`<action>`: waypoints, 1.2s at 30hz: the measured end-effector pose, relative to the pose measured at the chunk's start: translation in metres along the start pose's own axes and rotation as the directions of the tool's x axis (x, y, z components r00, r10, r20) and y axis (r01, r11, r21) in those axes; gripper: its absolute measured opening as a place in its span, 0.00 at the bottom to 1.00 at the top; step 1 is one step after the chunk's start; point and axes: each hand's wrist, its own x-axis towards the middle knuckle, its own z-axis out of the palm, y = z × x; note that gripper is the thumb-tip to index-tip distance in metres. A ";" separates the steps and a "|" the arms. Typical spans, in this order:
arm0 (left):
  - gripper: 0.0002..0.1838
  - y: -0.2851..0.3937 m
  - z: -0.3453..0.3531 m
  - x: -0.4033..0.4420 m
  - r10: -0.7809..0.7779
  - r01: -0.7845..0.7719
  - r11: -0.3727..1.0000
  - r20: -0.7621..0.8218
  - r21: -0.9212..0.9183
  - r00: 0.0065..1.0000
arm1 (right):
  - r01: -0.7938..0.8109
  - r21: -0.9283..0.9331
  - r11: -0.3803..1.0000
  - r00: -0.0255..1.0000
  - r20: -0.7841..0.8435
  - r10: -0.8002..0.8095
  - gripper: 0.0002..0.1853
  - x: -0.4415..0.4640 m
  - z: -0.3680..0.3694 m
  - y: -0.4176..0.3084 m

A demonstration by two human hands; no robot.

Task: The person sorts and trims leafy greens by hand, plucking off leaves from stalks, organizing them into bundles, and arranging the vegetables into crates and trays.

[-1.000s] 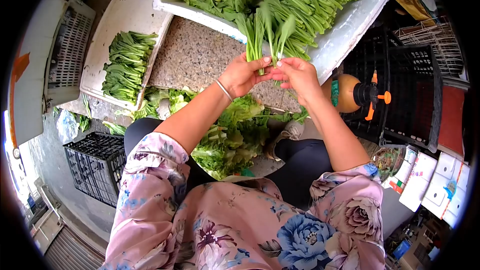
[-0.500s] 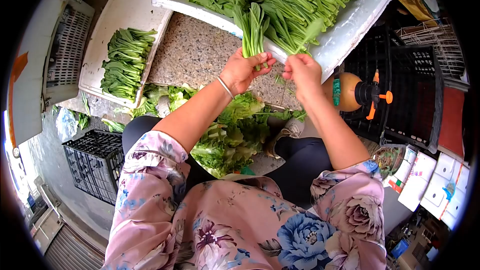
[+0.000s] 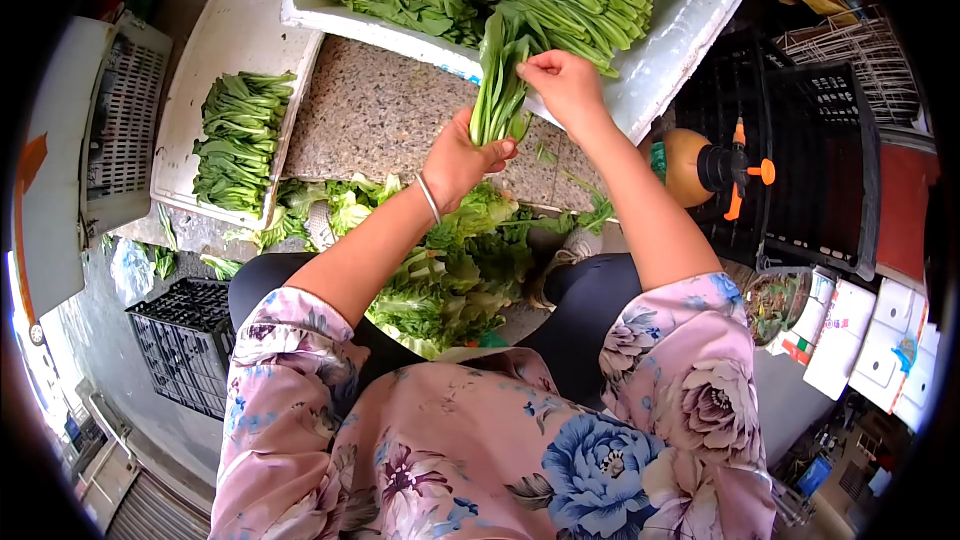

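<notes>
My left hand is closed round the stems of a small bunch of leafy greens, whose leaves point up toward the foam box. At the bunch's upper right side, my right hand has its fingers pinched together; what they hold, if anything, is too small to make out. The white foam box behind holds heaps of greens. To the left, a white tray carries a stack of greens.
Loose lettuce leaves lie between my legs below the stone slab. A black crate stands at left. On the right are a sprayer bottle with orange parts, black crates and white boxes.
My right hand has moved up and left from the box's near edge to the bunch. My left hand has shifted lower left with the bunch. The whole view has shifted slightly.
</notes>
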 end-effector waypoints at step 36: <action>0.12 0.023 0.003 0.015 -0.067 0.075 0.699 0.039 -0.711 0.997 | -0.238 -0.684 0.690 0.965 -0.086 0.248 0.12 -0.004 -0.030 0.021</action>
